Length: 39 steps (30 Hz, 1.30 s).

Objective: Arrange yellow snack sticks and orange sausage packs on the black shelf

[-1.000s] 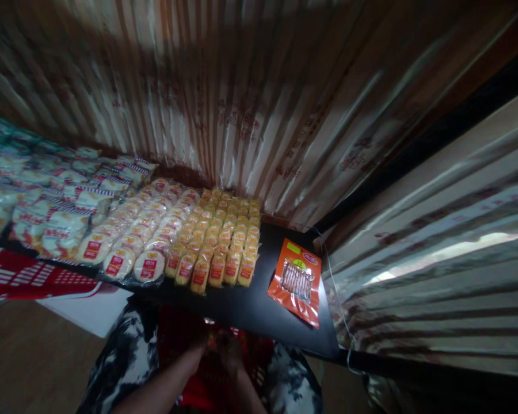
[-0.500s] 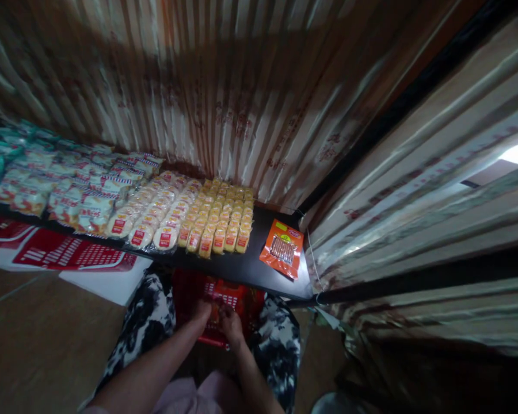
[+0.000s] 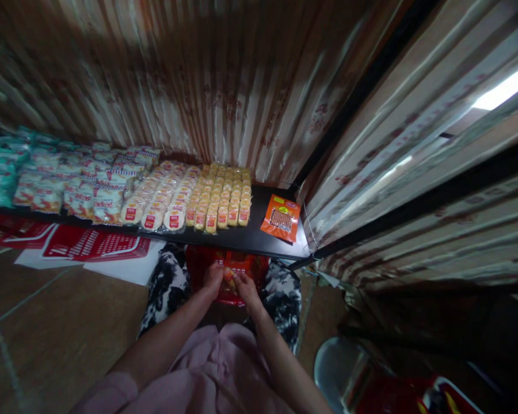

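Note:
A small orange-and-yellow packet (image 3: 230, 279) is pinched between my two hands, over a red plastic basket (image 3: 195, 260) between my knees. My left hand (image 3: 214, 278) closes on its left side. On the right, the fingers of my right hand (image 3: 246, 287) grip it. What the packet contains is too small and dark to make out. More orange packaging (image 3: 238, 257) shows inside the basket, partly under the shelf edge. Just beyond, on the black shelf (image 3: 242, 237), stand rows of yellow wrapped snacks (image 3: 220, 198) and round white wrapped snacks (image 3: 164, 195). Near the shelf's right end lies a flat orange bag (image 3: 281, 217).
White snack bags (image 3: 97, 184) and teal bags (image 3: 2, 172) fill the shelf's left part. Below it are red baskets (image 3: 95, 242) on white sheets. A corrugated wall (image 3: 224, 80) rises behind; black metal bars (image 3: 414, 207) run along the right. A round grey stool (image 3: 339, 368) stands lower right.
The view has shifted, bringing more of my lap and the stool into sight. My hands have risen slightly in the basket, and the packet between them now shows more clearly.

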{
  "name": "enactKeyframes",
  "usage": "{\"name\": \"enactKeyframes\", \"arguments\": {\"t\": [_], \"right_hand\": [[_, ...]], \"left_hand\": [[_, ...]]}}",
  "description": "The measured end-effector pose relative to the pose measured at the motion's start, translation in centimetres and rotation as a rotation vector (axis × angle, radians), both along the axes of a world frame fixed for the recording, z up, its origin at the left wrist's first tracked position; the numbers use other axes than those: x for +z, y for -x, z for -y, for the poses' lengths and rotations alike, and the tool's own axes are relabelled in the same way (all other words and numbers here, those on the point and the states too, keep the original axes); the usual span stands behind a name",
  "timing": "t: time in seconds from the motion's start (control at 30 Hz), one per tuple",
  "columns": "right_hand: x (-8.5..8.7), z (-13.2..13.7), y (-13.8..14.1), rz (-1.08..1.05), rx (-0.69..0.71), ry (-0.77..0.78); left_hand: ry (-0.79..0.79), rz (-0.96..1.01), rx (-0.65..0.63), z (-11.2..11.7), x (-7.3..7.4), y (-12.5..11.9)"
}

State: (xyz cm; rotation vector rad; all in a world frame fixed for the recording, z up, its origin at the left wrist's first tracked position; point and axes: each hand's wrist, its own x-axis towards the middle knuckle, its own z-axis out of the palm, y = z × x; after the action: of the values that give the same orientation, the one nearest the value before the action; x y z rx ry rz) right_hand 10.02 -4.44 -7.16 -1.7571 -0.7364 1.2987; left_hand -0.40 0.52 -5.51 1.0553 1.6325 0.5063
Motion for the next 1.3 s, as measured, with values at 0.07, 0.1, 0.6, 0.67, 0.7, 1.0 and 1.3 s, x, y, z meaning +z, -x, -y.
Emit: {"name": "enactKeyframes", "arguments": {"t": [0.07,0.1,0.6,0.67,0.7,1.0,1.3], "right_hand": [[0.8,0.3,-0.1,-0.066,-0.039,-0.011],[1.2,0.5,-0.1,-0.099,-0.051,-0.026],[5.7,1.4,0.0,-0.142,-0.118,-0.197],[6.1,1.1,-0.1,-0.146,-0.134,-0.225],[6.3,0.9,-0.2,-0.145,-0.140,-0.242],[6.9,0.1,-0.1,-0.128,-0.219,-0.369],[6.8,-0.5,-0.1,-0.057,-0.173,-0.443]], "left_hand": [[-0.021,0.011,-0.002,0.1,0.6,0.0],[-0.031,0.013,-0.005,0.2,0.8,0.0],[-0.229,0.082,0.019,0.3,3.6,-0.6],[-0.268,0.143,0.031,0.2,3.7,-0.8],[-0.291,0.171,0.036,0.2,3.7,-0.8],[-0.381,0.220,0.031,0.2,5.7,-1.2],[-0.410,0.333,0.035,0.1,6.7,-1.5]]}}
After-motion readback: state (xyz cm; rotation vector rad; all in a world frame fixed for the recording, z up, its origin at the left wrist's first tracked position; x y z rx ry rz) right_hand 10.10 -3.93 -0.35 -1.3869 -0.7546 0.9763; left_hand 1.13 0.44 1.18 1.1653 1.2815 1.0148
